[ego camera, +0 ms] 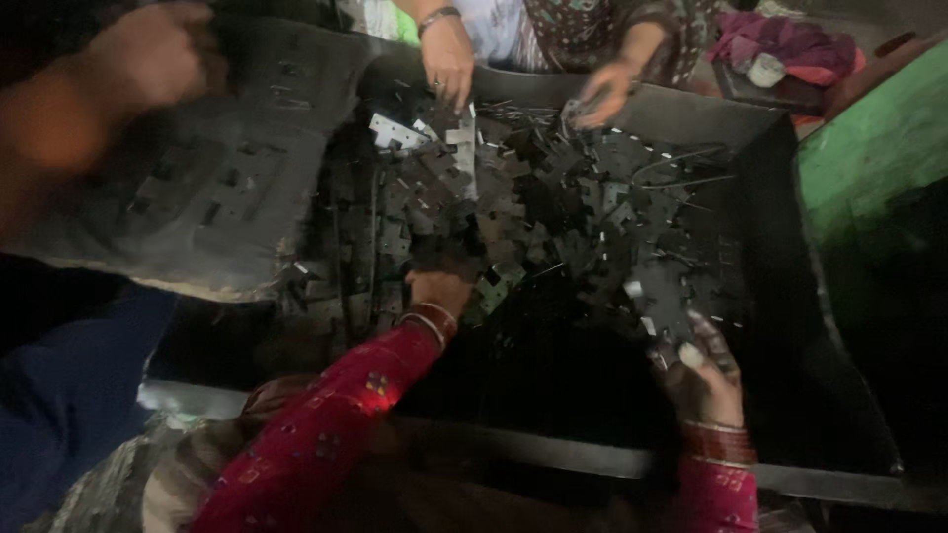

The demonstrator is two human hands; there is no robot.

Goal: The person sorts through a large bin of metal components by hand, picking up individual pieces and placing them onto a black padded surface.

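Note:
A big dark metal tray (790, 296) holds a heap of small flat stamped metal pieces (553, 207). My left hand (439, 291), in a red sleeve with bangles, reaches into the near side of the heap with its fingers buried among the pieces. At the heap's right edge my right hand (703, 373) curls its fingers around a dark cut metal piece (664, 301). Across the tray, another person's two hands (449, 59) (602, 91) pick at the far side of the heap.
At the left a blurred hand (148, 54) of a third person holds a large perforated metal sheet (207, 188) tilted over the tray's left edge. A green surface (869, 158) lies to the right, and a purple cloth (790, 44) at the far right.

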